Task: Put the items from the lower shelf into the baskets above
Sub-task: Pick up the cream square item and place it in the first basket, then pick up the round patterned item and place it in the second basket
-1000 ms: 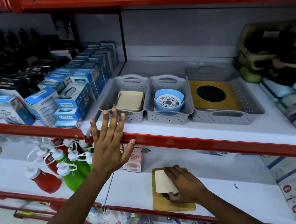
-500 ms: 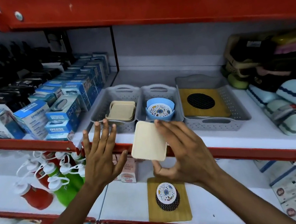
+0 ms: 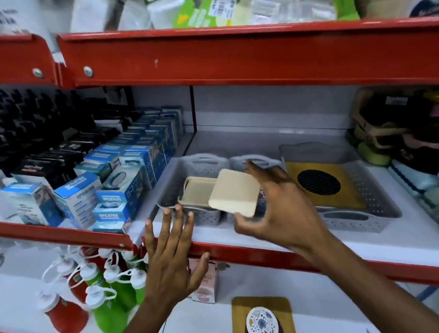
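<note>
My right hand (image 3: 278,209) holds a beige square lid (image 3: 233,192) tilted above the front of the left grey basket (image 3: 172,176), where a beige square container (image 3: 195,191) lies. My left hand (image 3: 172,262) is open with fingers spread, in front of the red shelf edge and below that basket. The middle grey basket (image 3: 255,160) is mostly hidden behind my right hand. The large right basket (image 3: 362,217) holds a tan mat with a black mesh circle (image 3: 319,186). On the lower shelf lies a tan mat (image 3: 261,303) with a patterned round disc (image 3: 261,323) on a black mesh piece.
Blue boxes (image 3: 113,192) and black packages (image 3: 22,137) fill the upper shelf to the left. Red and green squeeze bottles (image 3: 102,293) stand on the lower shelf at left, beside a small pink carton (image 3: 206,288). Folded towels and bags (image 3: 432,162) sit at right.
My right hand has carried the beige lid up from the lower shelf to above the left basket. The view has tilted upward. My left hand stays open by the shelf edge.
</note>
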Demonstrator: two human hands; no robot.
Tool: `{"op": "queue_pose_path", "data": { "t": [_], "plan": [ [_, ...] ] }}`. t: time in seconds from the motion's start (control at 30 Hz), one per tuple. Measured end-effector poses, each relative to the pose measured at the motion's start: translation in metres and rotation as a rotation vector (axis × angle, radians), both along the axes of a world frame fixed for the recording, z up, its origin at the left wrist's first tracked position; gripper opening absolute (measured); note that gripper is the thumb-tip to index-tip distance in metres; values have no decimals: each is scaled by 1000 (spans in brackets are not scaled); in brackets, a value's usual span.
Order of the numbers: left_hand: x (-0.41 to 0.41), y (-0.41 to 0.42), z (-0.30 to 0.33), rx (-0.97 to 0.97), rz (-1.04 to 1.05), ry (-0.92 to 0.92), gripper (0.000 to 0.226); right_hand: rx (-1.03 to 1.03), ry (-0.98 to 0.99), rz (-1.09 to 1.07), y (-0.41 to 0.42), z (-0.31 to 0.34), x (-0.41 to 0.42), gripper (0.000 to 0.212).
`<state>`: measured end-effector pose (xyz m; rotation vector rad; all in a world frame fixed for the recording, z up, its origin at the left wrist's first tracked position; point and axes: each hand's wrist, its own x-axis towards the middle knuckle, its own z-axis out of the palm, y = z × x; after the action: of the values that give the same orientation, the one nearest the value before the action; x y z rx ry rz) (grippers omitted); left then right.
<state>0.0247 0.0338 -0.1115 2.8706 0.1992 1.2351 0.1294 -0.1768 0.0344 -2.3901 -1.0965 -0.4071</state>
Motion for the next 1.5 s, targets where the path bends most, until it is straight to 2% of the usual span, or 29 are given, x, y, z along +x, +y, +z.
{"op": "queue_pose_path", "data": {
  "t": [0.17,0.3,0.63,0.7,0.73,0.8,0.87,0.97,1.17,1.37,1.43,1.5],
  "plan": [
    [-1,0,0,9,-15,-13,76,-185,83,43,70,16,43,88],
    [-2,1,0,6,-19,-16,77,-346,74,86,105,7,68,66],
    [2,3,-2,41,-5,-46,80,-465,134,224,107,8,74,27],
    [2,4,-3,42,-1,-49,79,-472,105,228,100,11,69,29],
    [2,4,-3,45,-4,-48,79,-461,84,218,96,12,67,38],
    [2,4,-4,45,-8,-43,79,-461,19,190,86,12,59,68],
    [1,4,-3,39,-6,-48,77,-453,-11,189,73,12,47,87],
    [2,2,-3,14,-3,-45,75,-442,-138,197,44,1,28,95],
    [3,5,-2,43,7,-72,78,-403,-331,294,-14,-30,-1,88],
    [5,4,-5,54,12,-86,77,-507,-509,582,-60,-89,-8,63],
    [4,2,-6,52,22,-76,78,-527,-502,674,-70,-129,-7,60],
    [5,3,-6,51,28,-70,78,-590,-393,699,-76,-176,-5,60]
  ]
}}
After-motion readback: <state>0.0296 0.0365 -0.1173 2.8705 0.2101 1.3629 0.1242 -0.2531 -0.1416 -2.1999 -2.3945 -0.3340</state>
